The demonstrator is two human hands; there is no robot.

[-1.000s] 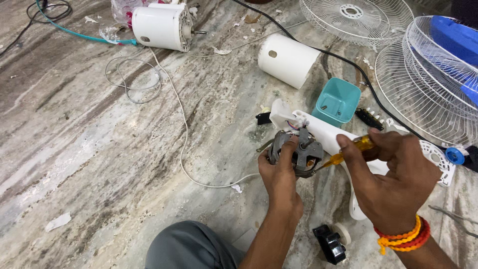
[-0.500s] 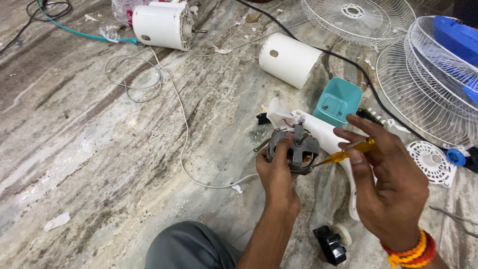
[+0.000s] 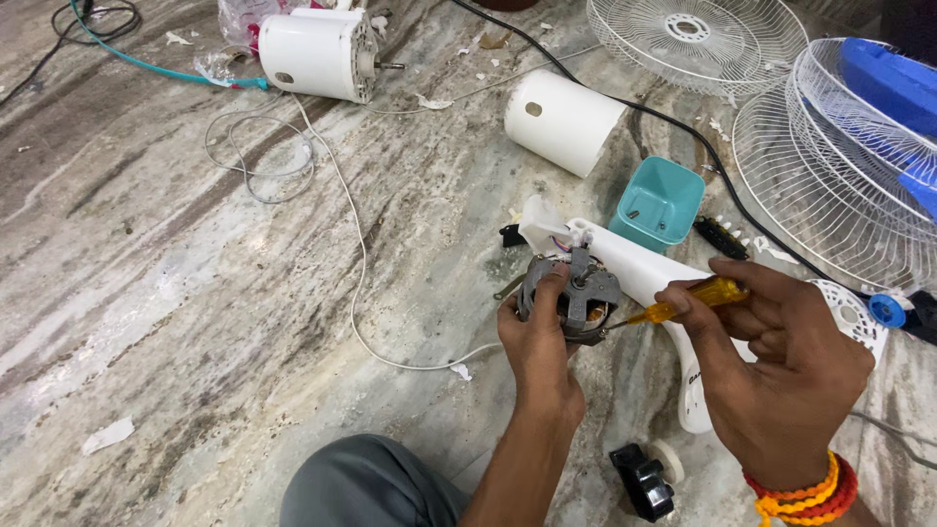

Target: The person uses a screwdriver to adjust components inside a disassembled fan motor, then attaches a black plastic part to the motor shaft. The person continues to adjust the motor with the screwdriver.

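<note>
A grey fan motor (image 3: 571, 298) sits just above the marble floor (image 3: 195, 322), in front of a long white fan housing (image 3: 654, 283) that lies on the stone; the left hand (image 3: 537, 351) is clenched around the motor's near side, thumb up against its metal bracket; the right hand (image 3: 781, 376) grips a screwdriver with a yellow handle (image 3: 688, 301), fingers curled tight about the handle, and the tip seems to touch the motor's right edge, though the contact point is too small to be sure; just behind the housing stands a teal plastic tub (image 3: 659, 202), holding what looks like a single small screw; a white cylindrical cover (image 3: 561, 122) lies beyond it, a second white motor casing (image 3: 317, 54) farther left; wire fan grilles (image 3: 830, 185) lean at the right; a black part (image 3: 644, 481) lies near the right wrist.
</note>
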